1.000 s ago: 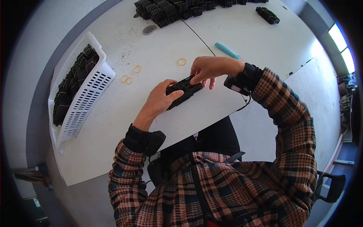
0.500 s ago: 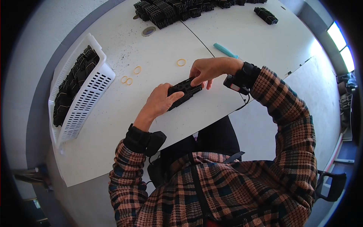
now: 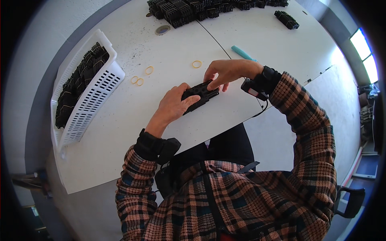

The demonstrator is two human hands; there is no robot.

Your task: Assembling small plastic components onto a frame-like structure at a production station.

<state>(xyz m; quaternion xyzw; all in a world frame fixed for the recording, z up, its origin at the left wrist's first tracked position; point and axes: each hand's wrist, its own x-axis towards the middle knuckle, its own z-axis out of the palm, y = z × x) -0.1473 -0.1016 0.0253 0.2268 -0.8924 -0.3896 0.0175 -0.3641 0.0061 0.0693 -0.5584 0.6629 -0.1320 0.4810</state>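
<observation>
A stack of black plastic parts [image 3: 200, 96] with slots and ridges lies slantwise over the white table in front of me. My left hand [image 3: 173, 105] grips its near left end, the thumb lying across the top. At the other end, the bent thumb and fingers of my right hand [image 3: 230, 72] close on the stack from above. Those fingertips are partly hidden, so I cannot make out whether they also hold a band. Beyond the stack lies a loose yellow rubber band [image 3: 196, 64].
To the left stands a white slotted plastic basket [image 3: 96, 99] holding banded black bundles. More rubber bands [image 3: 140, 82] lie between it and my hands. Black bundles [image 3: 181, 13] line the far edge, with a single bundle [image 3: 286, 19] at far right. A turquoise-handled tool [image 3: 242, 52] lies beyond my right wrist.
The whole view has shifted slightly. Both hands stay on the black stack, with the right fingers bent a little differently over its end.
</observation>
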